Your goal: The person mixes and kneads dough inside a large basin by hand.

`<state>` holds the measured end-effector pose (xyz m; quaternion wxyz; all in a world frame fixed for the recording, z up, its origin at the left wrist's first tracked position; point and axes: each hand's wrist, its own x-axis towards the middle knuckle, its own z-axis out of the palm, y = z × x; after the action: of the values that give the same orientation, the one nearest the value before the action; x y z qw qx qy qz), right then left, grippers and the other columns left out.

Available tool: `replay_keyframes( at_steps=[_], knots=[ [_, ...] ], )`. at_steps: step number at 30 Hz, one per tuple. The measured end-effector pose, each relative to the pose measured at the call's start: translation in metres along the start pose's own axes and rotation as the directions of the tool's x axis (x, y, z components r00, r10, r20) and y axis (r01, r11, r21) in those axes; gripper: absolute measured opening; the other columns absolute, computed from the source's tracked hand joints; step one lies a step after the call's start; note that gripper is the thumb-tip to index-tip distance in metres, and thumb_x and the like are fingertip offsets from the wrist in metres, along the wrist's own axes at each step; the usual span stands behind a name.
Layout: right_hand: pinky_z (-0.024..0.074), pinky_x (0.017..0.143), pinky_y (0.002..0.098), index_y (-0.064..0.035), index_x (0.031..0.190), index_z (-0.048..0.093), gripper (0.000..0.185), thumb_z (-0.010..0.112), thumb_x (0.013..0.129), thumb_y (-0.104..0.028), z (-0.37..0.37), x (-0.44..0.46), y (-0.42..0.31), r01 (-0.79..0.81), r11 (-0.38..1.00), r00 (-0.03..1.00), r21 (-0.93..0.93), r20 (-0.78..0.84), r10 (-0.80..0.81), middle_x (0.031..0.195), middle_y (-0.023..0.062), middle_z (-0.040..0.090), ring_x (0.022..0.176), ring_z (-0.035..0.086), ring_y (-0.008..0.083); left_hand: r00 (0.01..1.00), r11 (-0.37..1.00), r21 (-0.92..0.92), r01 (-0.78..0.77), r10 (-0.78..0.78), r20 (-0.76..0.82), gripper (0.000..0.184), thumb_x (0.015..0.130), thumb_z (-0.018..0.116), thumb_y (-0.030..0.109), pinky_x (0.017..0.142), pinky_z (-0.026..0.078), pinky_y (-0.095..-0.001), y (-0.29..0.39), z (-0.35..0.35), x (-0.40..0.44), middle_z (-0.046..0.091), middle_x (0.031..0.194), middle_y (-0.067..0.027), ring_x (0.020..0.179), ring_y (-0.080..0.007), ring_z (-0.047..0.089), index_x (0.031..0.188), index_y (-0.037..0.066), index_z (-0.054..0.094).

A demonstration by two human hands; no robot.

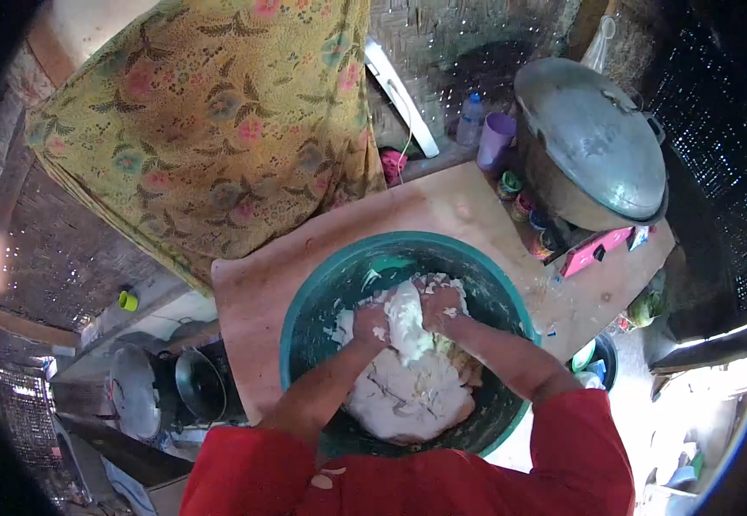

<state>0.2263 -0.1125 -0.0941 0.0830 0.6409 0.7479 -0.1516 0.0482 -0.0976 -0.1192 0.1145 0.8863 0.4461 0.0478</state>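
Note:
A large green basin point(297, 320) holds a mass of dough point(408, 397), floury white on top with cracks across it. At its far side, my left hand point(372, 322) and my right hand point(442, 304) grip a paler, soft white lump point(405, 323) of the dough that rises between them. Both hands are coated with white dough or flour, and their fingertips are partly buried. A green scraper-like piece point(388, 263) rests against the basin's far inner wall.
The basin stands on a wooden table point(257, 322). At the right sits a big lidded pot point(593, 138) on a stove with a pink front point(595, 252). A purple cup point(495, 139) and a water bottle point(470, 120) stand behind. A flowered cloth point(219, 129) hangs at the back left.

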Motion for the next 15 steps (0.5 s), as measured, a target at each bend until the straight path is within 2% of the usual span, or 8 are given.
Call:
replay_keyframes(
  at_steps=[3, 4, 6, 7, 9, 10, 12, 15],
  knots=[
    [0.0348, 0.098, 0.0395, -0.0108, 0.134, 0.033, 0.075, 0.059, 0.064, -0.025, -0.014, -0.004, -0.007, -0.127, 0.991, 0.987, 0.030, -0.099, 0.130, 0.130, 0.0204, 0.041, 0.118, 0.043, 0.0326, 0.957, 0.877, -0.400, 0.267, -0.288, 0.007, 0.050, 0.079, 0.053, 0.036, 0.084, 0.045, -0.0383, -0.011, 0.004, 0.022, 0.058, 0.110, -0.0124, 0.098, -0.0289, 0.058, 0.121, 0.009, 0.049],
    [0.0348, 0.098, 0.0395, -0.0108, 0.134, 0.033, 0.075, 0.059, 0.064, -0.025, -0.020, -0.005, -0.008, -0.125, 0.992, 0.986, 0.017, -0.109, 0.126, 0.130, 0.0204, 0.041, 0.118, 0.043, 0.0326, 0.957, 0.875, -0.408, 0.262, -0.290, -0.008, 0.050, 0.079, 0.053, 0.036, 0.084, 0.045, -0.0383, -0.017, 0.006, 0.031, 0.058, 0.110, -0.0124, 0.098, -0.0289, 0.058, 0.121, 0.009, 0.049],
    [0.0356, 0.099, 0.0372, -0.0101, 0.132, 0.035, 0.076, 0.062, 0.062, -0.021, -0.027, -0.020, -0.016, -0.209, 0.946, 0.970, 0.248, -0.068, 0.232, 0.132, 0.0192, 0.039, 0.120, 0.041, 0.0316, 0.907, 0.853, -0.321, 0.412, -0.352, 0.229, 0.047, 0.080, 0.052, 0.034, 0.084, 0.044, -0.0399, -0.023, 0.015, 0.028, 0.059, 0.108, -0.0145, 0.100, -0.0302, 0.056, 0.118, 0.007, 0.050],
    [0.0380, 0.095, 0.0425, -0.0116, 0.130, 0.037, 0.075, 0.064, 0.062, -0.020, 0.003, -0.015, -0.009, -0.163, 0.947, 0.948, 0.275, -0.222, 0.228, 0.129, 0.0170, 0.042, 0.114, 0.045, 0.0327, 0.881, 0.845, -0.286, 0.452, -0.373, 0.292, 0.046, 0.080, 0.052, 0.033, 0.084, 0.044, -0.0405, -0.026, 0.018, 0.024, 0.059, 0.107, -0.0152, 0.101, -0.0306, 0.056, 0.117, 0.006, 0.051],
    [0.0372, 0.096, 0.0429, -0.0121, 0.131, 0.035, 0.076, 0.065, 0.062, -0.022, -0.007, -0.029, -0.014, -0.122, 0.954, 0.954, 0.273, -0.233, 0.189, 0.131, 0.0161, 0.040, 0.117, 0.043, 0.0331, 0.990, 0.932, -0.350, 0.094, -0.049, 0.134, 0.041, 0.079, 0.055, 0.030, 0.082, 0.045, -0.0399, -0.034, 0.023, 0.012, 0.060, 0.104, -0.0156, 0.095, -0.0300, 0.058, 0.110, 0.003, 0.054],
    [0.0363, 0.097, 0.0432, -0.0126, 0.132, 0.033, 0.078, 0.066, 0.063, -0.024, -0.009, -0.036, -0.017, -0.092, 0.954, 0.964, 0.286, -0.216, 0.158, 0.132, 0.0151, 0.038, 0.119, 0.041, 0.0334, 0.974, 0.794, -0.600, 0.101, 0.044, 0.222, 0.046, 0.075, 0.059, 0.029, 0.083, 0.045, -0.0395, -0.027, -0.002, -0.006, 0.058, 0.103, -0.0192, 0.094, -0.0319, 0.057, 0.111, 0.002, 0.052],
    [0.0280, 0.101, 0.0487, -0.0146, 0.133, 0.030, 0.080, 0.068, 0.064, -0.031, -0.009, -0.104, -0.024, 0.019, 0.963, 0.986, 0.270, -0.164, 0.027, 0.136, 0.0120, 0.034, 0.125, 0.033, 0.0316, 0.928, 0.757, -0.653, -0.015, 0.254, 0.273, 0.057, 0.067, 0.067, 0.030, 0.087, 0.042, -0.0401, -0.004, -0.075, -0.057, 0.053, 0.107, -0.0238, 0.098, -0.0342, 0.054, 0.113, 0.000, 0.049],
    [0.0250, 0.103, 0.0487, -0.0099, 0.133, 0.030, 0.083, 0.069, 0.063, -0.035, -0.054, -0.215, -0.080, 0.126, 0.977, 0.991, 0.174, -0.066, -0.116, 0.134, 0.0163, 0.034, 0.127, 0.027, 0.0366, 0.856, 0.879, -0.424, -0.219, 0.381, 0.348, 0.069, 0.061, 0.070, 0.036, 0.093, 0.037, -0.0426, 0.023, -0.117, -0.132, 0.045, 0.118, -0.0243, 0.109, -0.0343, 0.046, 0.115, -0.001, 0.047]
  ],
)
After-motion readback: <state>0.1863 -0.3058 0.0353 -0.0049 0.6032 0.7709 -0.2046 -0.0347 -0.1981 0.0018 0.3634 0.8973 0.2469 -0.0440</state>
